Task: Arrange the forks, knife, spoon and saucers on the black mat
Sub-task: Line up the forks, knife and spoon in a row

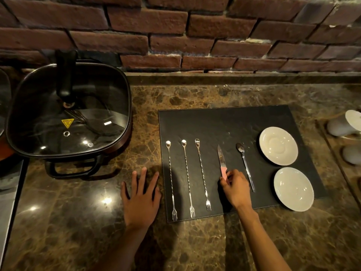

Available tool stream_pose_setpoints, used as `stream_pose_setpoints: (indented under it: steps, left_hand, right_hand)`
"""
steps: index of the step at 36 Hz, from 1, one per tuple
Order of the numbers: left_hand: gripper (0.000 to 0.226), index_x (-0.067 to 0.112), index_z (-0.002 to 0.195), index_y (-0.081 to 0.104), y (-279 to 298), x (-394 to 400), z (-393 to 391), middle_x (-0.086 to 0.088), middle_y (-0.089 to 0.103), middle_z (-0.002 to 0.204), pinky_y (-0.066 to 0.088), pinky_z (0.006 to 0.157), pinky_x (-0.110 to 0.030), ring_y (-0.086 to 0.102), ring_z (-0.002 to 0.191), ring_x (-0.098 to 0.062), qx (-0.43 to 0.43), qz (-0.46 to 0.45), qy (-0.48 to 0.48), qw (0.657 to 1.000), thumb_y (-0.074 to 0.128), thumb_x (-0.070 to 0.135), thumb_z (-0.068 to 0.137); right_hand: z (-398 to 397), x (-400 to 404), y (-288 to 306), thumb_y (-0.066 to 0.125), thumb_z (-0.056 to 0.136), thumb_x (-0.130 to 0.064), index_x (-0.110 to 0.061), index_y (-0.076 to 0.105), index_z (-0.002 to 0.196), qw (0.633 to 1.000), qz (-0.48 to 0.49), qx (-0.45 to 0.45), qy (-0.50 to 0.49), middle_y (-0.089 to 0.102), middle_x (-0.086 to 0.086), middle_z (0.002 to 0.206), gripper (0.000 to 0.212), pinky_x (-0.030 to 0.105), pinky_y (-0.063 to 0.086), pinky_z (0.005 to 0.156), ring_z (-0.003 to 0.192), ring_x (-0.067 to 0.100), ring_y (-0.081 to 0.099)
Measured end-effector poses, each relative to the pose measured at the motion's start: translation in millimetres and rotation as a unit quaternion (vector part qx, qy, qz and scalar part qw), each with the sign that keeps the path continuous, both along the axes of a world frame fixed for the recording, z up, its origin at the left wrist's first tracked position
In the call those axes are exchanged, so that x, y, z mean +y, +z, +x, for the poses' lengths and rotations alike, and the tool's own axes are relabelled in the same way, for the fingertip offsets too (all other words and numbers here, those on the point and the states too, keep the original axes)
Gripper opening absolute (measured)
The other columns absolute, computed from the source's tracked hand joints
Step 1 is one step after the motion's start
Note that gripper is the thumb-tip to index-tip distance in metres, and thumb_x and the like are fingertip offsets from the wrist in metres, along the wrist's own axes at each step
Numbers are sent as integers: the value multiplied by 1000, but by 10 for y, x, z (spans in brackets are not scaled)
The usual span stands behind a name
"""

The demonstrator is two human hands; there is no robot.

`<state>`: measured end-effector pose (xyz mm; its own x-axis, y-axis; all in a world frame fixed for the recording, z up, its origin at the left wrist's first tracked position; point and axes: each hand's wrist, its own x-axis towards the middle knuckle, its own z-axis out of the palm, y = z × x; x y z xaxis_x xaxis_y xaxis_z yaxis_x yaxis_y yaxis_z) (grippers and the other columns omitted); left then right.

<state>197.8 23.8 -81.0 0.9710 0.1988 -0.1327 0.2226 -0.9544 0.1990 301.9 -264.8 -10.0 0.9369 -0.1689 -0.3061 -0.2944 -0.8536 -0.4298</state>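
Observation:
A black mat [224, 122] lies on the marble counter. Three long twisted forks lie side by side on its left part: left fork [171, 180], middle fork [188, 178], right fork [203, 175], tines toward me. To their right lies a knife [221, 157] with a pink handle, blade pointing away. My right hand [235, 187] is closed around that handle. A spoon [245, 165] lies right of the knife. Two white saucers sit at the mat's right side, far saucer [278, 146] and near saucer [293, 189]. My left hand [141, 196] rests flat on the counter, left of the mat.
A square electric pot with a glass lid [68, 114] stands at the left. A brick wall [175, 32] runs along the back. White cups [344, 124] sit on a tray at the right edge. The counter's left edge is at the far left.

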Motion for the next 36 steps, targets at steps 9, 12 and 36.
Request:
stream_pose_setpoints:
  steps: [9,12,36]
  left_hand:
    - [56,47,158,11,-66,9,-3,3,10,171,13,122,-63,6,159,-25,1,2,7,1000,11,52,103]
    - [55,47,158,12,-78,18,-2,3,10,171,11,122,-63,7,159,-25,3,0,8,1000,12,52,103]
    - [55,47,157,14,-123,25,-7,4,12,171,9,122,-60,8,159,-23,-1,15,8,1000,14,51,103]
  right_hand:
    - [23,4,32,65,86,-41,-17,56,99,999,-27,28,-9,57,4,101,29,42,52,79,90,25,58]
    - [26,5,49,62,85,-49,-20,58,102,998,-55,30,-3,59,2,100,35,43,53,81,91,26,61]
    - [353,-610,58,54,90,-10,-2,53,93,987,-141,-25,70,57,21,98,9,45,48,70,86,42,57]
